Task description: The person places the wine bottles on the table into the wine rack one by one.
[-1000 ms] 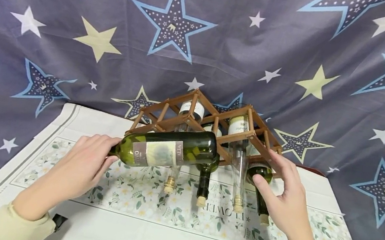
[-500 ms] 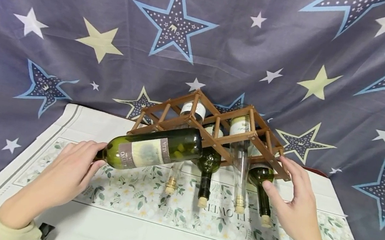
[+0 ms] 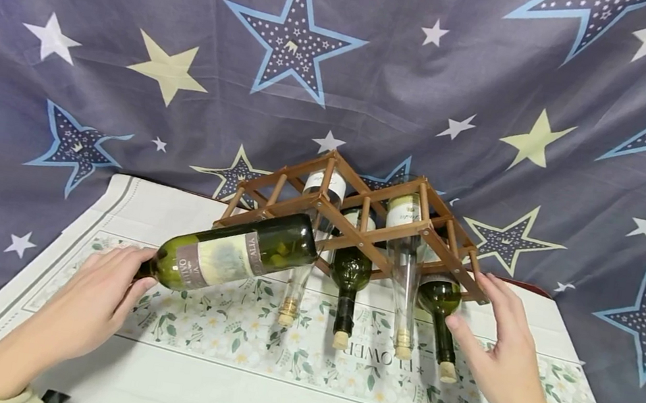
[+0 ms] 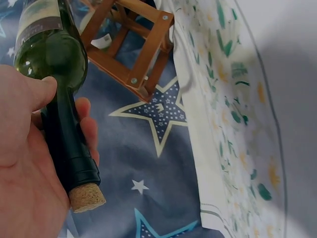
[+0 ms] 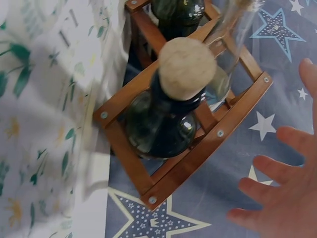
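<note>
My left hand grips the neck of a green wine bottle with a cream and brown label. The bottle is held sideways, its base toward the wooden wine rack; whether it touches the rack I cannot tell. In the left wrist view a cork shows below the fingers. My right hand is at the rack's right end, fingers spread and holding nothing. Near its thumb a dark green bottle lies in the rack, neck toward me.
Other bottles lie in the rack: a clear bottle, a green bottle and a second clear bottle. The rack stands on a white tablecloth with a floral band. Behind hangs a grey-blue star-patterned curtain.
My left hand has drawn the wine bottle to the left and slightly down, away from the rack's middle, uncovering more of the bottles there. My right hand has shifted slightly right.
</note>
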`<action>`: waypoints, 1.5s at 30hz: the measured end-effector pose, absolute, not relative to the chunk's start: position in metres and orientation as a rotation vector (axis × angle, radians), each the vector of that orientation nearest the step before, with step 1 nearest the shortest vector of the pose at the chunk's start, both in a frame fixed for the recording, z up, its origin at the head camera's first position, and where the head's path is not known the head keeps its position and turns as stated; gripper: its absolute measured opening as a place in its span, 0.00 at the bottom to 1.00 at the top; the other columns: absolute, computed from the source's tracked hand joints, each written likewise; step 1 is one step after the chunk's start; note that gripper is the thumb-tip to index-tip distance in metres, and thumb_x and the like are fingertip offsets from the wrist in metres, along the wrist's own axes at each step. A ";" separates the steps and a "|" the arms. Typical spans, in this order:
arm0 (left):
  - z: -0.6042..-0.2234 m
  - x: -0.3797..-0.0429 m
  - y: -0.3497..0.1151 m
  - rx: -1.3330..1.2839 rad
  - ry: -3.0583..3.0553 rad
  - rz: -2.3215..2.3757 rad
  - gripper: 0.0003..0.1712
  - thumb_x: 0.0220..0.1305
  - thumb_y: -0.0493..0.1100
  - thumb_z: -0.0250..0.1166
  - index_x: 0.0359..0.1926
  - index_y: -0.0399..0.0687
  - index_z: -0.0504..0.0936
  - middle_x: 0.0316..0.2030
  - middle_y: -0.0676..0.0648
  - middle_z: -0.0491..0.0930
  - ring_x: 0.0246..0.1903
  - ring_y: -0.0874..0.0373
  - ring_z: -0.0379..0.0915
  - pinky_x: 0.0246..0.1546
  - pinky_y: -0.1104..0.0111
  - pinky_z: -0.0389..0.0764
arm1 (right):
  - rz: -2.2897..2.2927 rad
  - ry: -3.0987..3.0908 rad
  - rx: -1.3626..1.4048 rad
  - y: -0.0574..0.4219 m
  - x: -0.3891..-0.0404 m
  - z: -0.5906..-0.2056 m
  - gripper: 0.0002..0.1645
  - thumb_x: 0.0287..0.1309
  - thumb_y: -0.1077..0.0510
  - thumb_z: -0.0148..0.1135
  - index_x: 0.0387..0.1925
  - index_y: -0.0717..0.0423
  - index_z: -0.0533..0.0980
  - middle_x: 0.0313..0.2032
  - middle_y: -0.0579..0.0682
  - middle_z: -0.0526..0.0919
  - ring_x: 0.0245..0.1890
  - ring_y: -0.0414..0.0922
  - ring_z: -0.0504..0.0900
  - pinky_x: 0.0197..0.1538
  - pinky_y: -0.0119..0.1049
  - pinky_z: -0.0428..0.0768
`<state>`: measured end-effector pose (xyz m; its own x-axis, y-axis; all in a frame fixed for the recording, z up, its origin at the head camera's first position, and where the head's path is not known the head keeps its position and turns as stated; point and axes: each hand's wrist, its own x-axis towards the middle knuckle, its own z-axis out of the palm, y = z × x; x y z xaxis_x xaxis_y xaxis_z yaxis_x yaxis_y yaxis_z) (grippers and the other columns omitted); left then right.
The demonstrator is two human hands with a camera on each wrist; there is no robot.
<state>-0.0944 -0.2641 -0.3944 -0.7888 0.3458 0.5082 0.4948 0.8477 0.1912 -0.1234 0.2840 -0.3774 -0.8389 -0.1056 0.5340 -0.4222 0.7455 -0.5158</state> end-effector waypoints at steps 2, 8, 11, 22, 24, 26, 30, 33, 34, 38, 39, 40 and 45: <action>-0.396 -0.092 -0.266 -0.607 -2.567 -0.446 0.24 0.69 0.39 0.61 0.62 0.31 0.70 0.55 0.35 0.76 0.55 0.39 0.70 0.54 0.45 0.65 | 0.890 -2.470 0.402 0.286 -0.123 -0.380 0.50 0.52 0.54 0.75 0.74 0.36 0.63 0.73 0.47 0.60 0.71 0.53 0.60 0.63 0.67 0.60; -0.403 -0.086 -0.274 -0.583 -2.567 -0.474 0.23 0.69 0.38 0.61 0.60 0.30 0.71 0.53 0.35 0.77 0.54 0.39 0.70 0.52 0.46 0.65 | 0.877 -2.468 0.401 0.294 -0.122 -0.387 0.51 0.49 0.55 0.77 0.74 0.37 0.64 0.74 0.48 0.59 0.71 0.54 0.60 0.62 0.69 0.60; -0.407 -0.083 -0.277 -0.575 -2.564 -0.483 0.23 0.68 0.37 0.61 0.60 0.31 0.71 0.51 0.36 0.78 0.53 0.40 0.71 0.51 0.49 0.65 | 0.874 -2.480 0.382 0.298 -0.121 -0.390 0.51 0.50 0.55 0.76 0.74 0.36 0.64 0.74 0.48 0.59 0.71 0.55 0.59 0.62 0.70 0.59; -0.423 -0.072 -0.286 -0.492 -2.613 -0.495 0.23 0.68 0.38 0.62 0.60 0.32 0.72 0.51 0.36 0.78 0.53 0.41 0.71 0.47 0.49 0.65 | 0.845 -2.505 0.344 0.307 -0.118 -0.397 0.49 0.53 0.53 0.74 0.75 0.39 0.63 0.73 0.51 0.59 0.71 0.56 0.58 0.64 0.68 0.57; -0.427 -0.071 -0.286 -0.488 -2.619 -0.499 0.22 0.68 0.38 0.62 0.60 0.33 0.72 0.51 0.37 0.79 0.53 0.41 0.72 0.48 0.49 0.66 | 0.845 -2.503 0.343 0.308 -0.118 -0.398 0.49 0.53 0.53 0.74 0.75 0.39 0.63 0.74 0.51 0.59 0.72 0.56 0.58 0.64 0.68 0.57; -0.429 -0.070 -0.286 -0.491 -2.624 -0.507 0.22 0.69 0.38 0.62 0.60 0.32 0.72 0.50 0.35 0.79 0.53 0.39 0.72 0.50 0.46 0.66 | 0.845 -2.496 0.346 0.309 -0.118 -0.399 0.49 0.52 0.54 0.74 0.75 0.40 0.63 0.73 0.51 0.59 0.72 0.56 0.58 0.65 0.68 0.56; -0.432 -0.068 -0.286 -0.481 -2.653 -0.505 0.21 0.69 0.39 0.62 0.59 0.33 0.72 0.50 0.36 0.79 0.52 0.39 0.73 0.52 0.46 0.66 | 0.844 -2.479 0.357 0.310 -0.118 -0.401 0.50 0.51 0.55 0.75 0.75 0.41 0.64 0.73 0.53 0.60 0.71 0.58 0.58 0.65 0.68 0.56; -0.434 -0.066 -0.286 -0.460 -2.694 -0.501 0.21 0.70 0.40 0.61 0.58 0.33 0.72 0.50 0.36 0.79 0.52 0.40 0.73 0.49 0.48 0.66 | 0.841 -2.475 0.359 0.311 -0.118 -0.402 0.50 0.50 0.55 0.75 0.74 0.41 0.64 0.73 0.54 0.60 0.71 0.59 0.58 0.65 0.68 0.55; -0.435 -0.066 -0.287 -0.451 -2.715 -0.502 0.21 0.71 0.41 0.60 0.59 0.32 0.72 0.50 0.35 0.79 0.52 0.39 0.73 0.48 0.47 0.66 | 0.840 -2.477 0.358 0.312 -0.118 -0.402 0.50 0.51 0.55 0.75 0.74 0.41 0.64 0.73 0.54 0.60 0.71 0.59 0.58 0.65 0.68 0.55; -0.437 -0.066 -0.288 -0.413 -2.778 -0.507 0.22 0.74 0.43 0.58 0.59 0.31 0.71 0.51 0.34 0.79 0.52 0.37 0.74 0.46 0.45 0.67 | 0.833 -2.499 0.335 0.313 -0.117 -0.402 0.50 0.52 0.53 0.74 0.75 0.40 0.63 0.74 0.53 0.59 0.72 0.59 0.57 0.65 0.69 0.54; -0.437 -0.066 -0.288 -0.406 -2.786 -0.503 0.22 0.74 0.43 0.58 0.59 0.31 0.71 0.51 0.33 0.79 0.52 0.37 0.74 0.46 0.44 0.68 | 0.831 -2.503 0.332 0.313 -0.117 -0.402 0.50 0.53 0.53 0.74 0.75 0.40 0.62 0.74 0.53 0.58 0.72 0.59 0.56 0.64 0.70 0.54; -0.438 -0.066 -0.288 -0.404 -2.784 -0.499 0.22 0.73 0.43 0.58 0.59 0.31 0.71 0.50 0.34 0.79 0.51 0.38 0.74 0.45 0.45 0.68 | 0.829 -2.508 0.327 0.314 -0.117 -0.402 0.50 0.53 0.53 0.74 0.75 0.40 0.62 0.74 0.53 0.58 0.72 0.59 0.56 0.64 0.70 0.54; -0.443 -0.065 -0.286 -0.377 -2.776 -0.498 0.21 0.72 0.42 0.59 0.58 0.31 0.72 0.50 0.34 0.79 0.50 0.36 0.75 0.43 0.43 0.70 | 0.830 -2.519 0.324 0.314 -0.116 -0.403 0.49 0.53 0.53 0.74 0.75 0.40 0.62 0.74 0.55 0.58 0.72 0.61 0.56 0.63 0.71 0.54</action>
<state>-0.0650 -0.2864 -0.4434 -0.9222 0.2019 0.3298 0.3040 0.9057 0.2954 -0.1164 0.3139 -0.4030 -0.8638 -0.0760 0.4980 -0.3572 0.7895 -0.4991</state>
